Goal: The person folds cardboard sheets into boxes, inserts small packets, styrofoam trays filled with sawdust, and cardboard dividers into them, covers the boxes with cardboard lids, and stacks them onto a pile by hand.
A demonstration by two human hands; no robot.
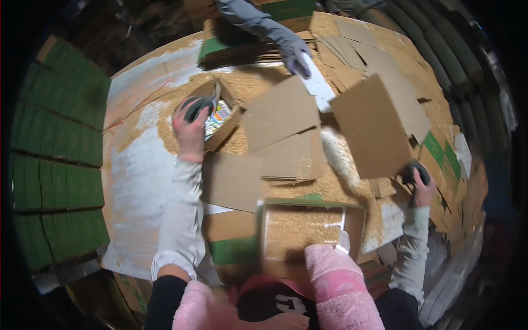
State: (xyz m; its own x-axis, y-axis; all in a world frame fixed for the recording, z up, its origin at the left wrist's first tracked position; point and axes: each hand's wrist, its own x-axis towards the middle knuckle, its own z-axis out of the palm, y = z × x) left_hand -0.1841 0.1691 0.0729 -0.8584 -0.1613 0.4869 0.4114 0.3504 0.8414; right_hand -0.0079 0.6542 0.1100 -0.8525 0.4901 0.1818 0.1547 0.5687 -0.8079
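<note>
My left hand (191, 124), in a dark finger-covering glove, is curled over the left side of a small open cardboard box (225, 133). Inside that box lies a colourful printed packet (219, 115), partly covered by my fingers. On the right, my right hand (422, 184), with dark-covered fingertips, grips the lower right corner of a plain brown cardboard sheet (369, 125), which is tilted up. Close to my body stands a larger open box (356, 228) with tan loose grains in it and a white object (343, 242) at its right side, partly hidden by my pink clothing.
Across the table, a co-worker's gloved hand (297, 59) holds a white strip (316, 82). Flat cardboard pieces (283, 110) lie mid-table over scattered tan grains. Green boxes (52, 181) are stacked along the left. More cardboard sheets (379, 55) cover the far right; grey sacks (440, 44) lie beyond.
</note>
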